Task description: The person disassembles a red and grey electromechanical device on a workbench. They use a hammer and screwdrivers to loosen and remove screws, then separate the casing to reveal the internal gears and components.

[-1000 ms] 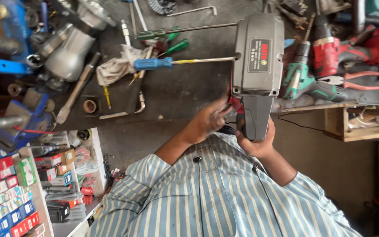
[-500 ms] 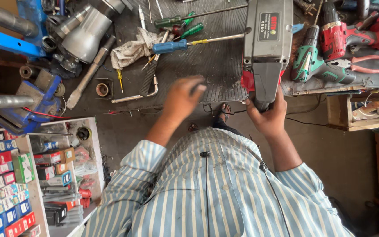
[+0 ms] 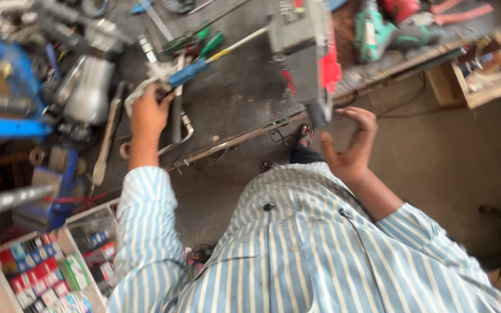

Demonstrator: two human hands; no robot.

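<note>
My left hand reaches out to the left part of the workbench. Its fingers are curled over a white rag, right beside the blue handle of a screwdriver. My right hand hangs open with bent fingers just below and right of the lower end of a grey and red power tool. That tool stands on the bench edge, and the hand is not touching it. My striped shirt fills the bottom of the view.
A silver metal housing, a wrench and blue machine parts crowd the left. Green screwdrivers lie past the blue one. A green drill and a wooden box sit right. Small boxes fill a tray bottom left.
My left hand left the grey tool and travelled left to the rag and screwdrivers. My right hand let go of the tool's lower end and now hangs open beside it.
</note>
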